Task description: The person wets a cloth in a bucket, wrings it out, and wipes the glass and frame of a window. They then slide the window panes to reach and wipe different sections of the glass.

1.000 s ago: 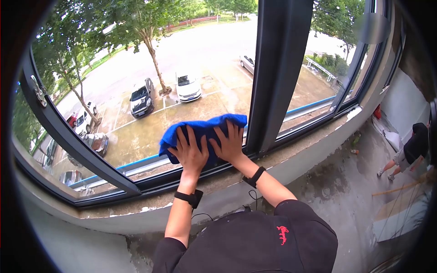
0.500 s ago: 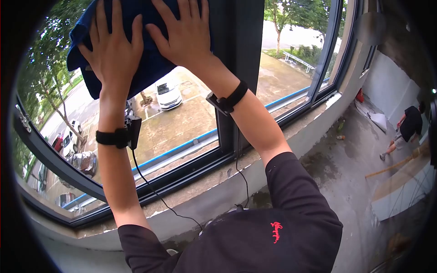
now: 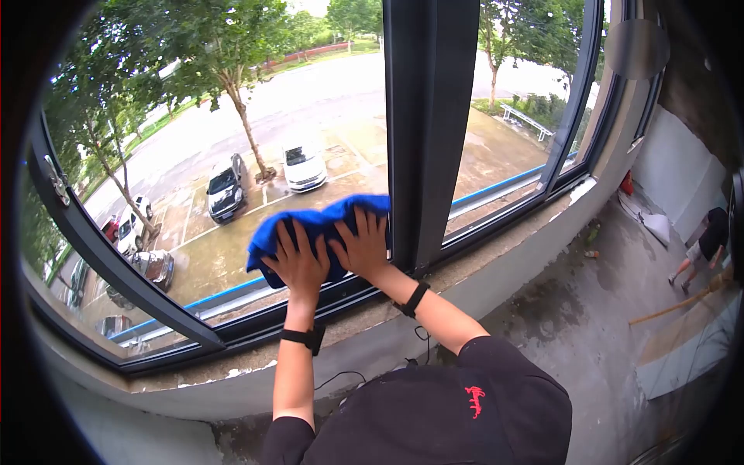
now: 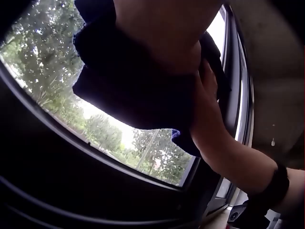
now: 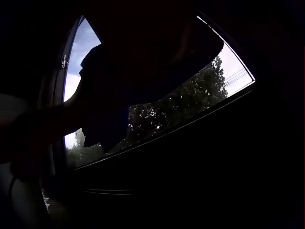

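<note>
A blue cloth (image 3: 319, 219) lies against the lower part of the window pane (image 3: 341, 101), bunched along its top edge. My left hand (image 3: 300, 266) presses on the cloth's left half with fingers spread and pointing up. Beside it, my right hand (image 3: 363, 246) presses the right half, fingers also spread. In the left wrist view the cloth (image 4: 128, 90) hangs dark below the hands against the glass. The right wrist view is mostly in shadow, showing only outlines of arm and cloth.
A dark upright window frame (image 3: 422, 155) stands just right of the cloth. Below runs a rough, chipped sill (image 3: 480, 256). A window handle (image 3: 56, 180) is at far left. Cars are parked outside. Another person (image 3: 705, 240) stands at the right, near a wooden pole (image 3: 670, 306).
Both hands moved the cloth from low on the pane up high, then back down to the bottom. In the head view it now lies slightly left of where it was a second ago.
</note>
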Demonstrator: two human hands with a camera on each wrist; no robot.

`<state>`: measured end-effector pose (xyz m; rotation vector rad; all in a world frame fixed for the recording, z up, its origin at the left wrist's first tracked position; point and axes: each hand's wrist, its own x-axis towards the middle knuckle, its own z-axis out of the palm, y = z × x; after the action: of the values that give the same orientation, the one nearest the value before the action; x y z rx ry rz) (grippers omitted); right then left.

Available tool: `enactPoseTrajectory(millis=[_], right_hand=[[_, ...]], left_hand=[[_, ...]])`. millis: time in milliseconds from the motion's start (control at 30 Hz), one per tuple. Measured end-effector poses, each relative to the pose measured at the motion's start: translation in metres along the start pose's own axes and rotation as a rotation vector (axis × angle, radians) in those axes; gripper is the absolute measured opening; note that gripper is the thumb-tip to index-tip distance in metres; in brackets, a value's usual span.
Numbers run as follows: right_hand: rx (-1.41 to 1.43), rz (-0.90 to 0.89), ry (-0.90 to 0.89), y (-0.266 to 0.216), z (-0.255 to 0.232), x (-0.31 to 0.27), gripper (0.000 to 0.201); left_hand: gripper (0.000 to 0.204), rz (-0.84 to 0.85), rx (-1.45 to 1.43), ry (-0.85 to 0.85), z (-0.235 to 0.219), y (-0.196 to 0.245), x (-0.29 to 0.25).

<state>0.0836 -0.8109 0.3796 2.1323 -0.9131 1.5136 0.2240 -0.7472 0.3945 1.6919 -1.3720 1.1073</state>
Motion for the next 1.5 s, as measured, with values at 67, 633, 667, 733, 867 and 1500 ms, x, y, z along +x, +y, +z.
enactPoseTrajectory(millis=[67,633,667,733,867,1500], right_hand=[[0.018,0.056,-0.178,-0.005,0.007,-0.047,0.044],[-0.022,-0.313,0.540,0.011,-0.094,0.323,0.058],[-0.024,-0.314,0.546,0.006,-0.107,0.339,0.058],[-0.028,-0.287,0.527,0.001,-0.128,0.359,0.059],[0.001,-0.277,0.531,-0.003,-0.122,0.348,0.056],[0.000,0.075,-0.127,-0.027,0.023,-0.060,0.053]], left_hand=[[0.058,-0.053,0.013,-0.131,0.005,-0.002,-0.050],[0.061,0.231,0.091,0.572,-0.118,-0.003,0.322],[0.061,0.233,0.092,0.578,-0.130,0.000,0.338],[0.057,0.221,0.099,0.571,-0.149,0.011,0.359],[0.060,0.205,0.091,0.632,-0.128,0.001,0.352],[0.069,-0.073,-0.034,-0.170,-0.004,-0.042,-0.054]])
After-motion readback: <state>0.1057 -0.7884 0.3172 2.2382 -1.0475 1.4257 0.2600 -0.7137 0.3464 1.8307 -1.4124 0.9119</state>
